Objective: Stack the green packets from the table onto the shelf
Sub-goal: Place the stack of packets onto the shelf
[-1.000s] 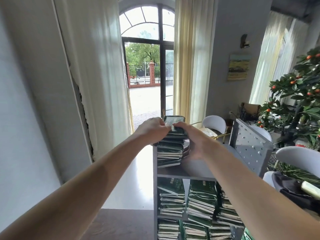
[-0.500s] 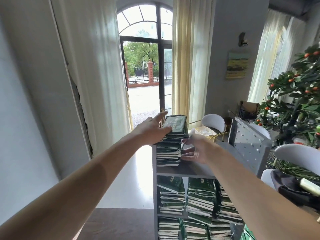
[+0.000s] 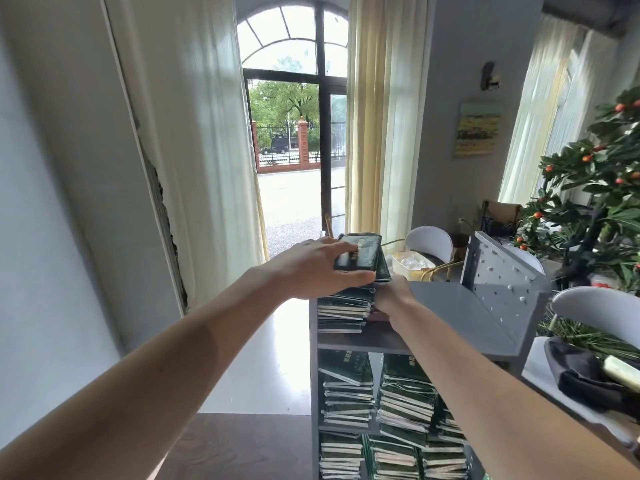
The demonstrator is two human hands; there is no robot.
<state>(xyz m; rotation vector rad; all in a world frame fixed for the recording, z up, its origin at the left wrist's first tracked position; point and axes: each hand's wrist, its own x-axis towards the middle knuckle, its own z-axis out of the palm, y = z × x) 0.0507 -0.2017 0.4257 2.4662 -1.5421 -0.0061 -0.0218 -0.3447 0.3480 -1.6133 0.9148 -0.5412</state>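
A pile of green packets (image 3: 343,306) stands on the top left of the grey shelf unit (image 3: 450,317). My left hand (image 3: 311,268) lies over the pile's upper packets (image 3: 360,252), fingers straight, with the thumb along their near edge. My right hand (image 3: 391,294) is against the pile's right side at mid height; its fingers are hidden behind the wrist. More green packets (image 3: 346,396) fill the two lower shelves in several piles.
A grey perforated panel (image 3: 502,282) rises at the shelf's right end. White chairs (image 3: 429,244) and a fruiting tree (image 3: 595,202) stand right. A dark cloth (image 3: 585,375) lies on a surface at the right. A dark wooden table edge (image 3: 242,445) is below.
My left hand slid further over the top packets and flattened. My right hand dropped from the top of the pile to its right side.
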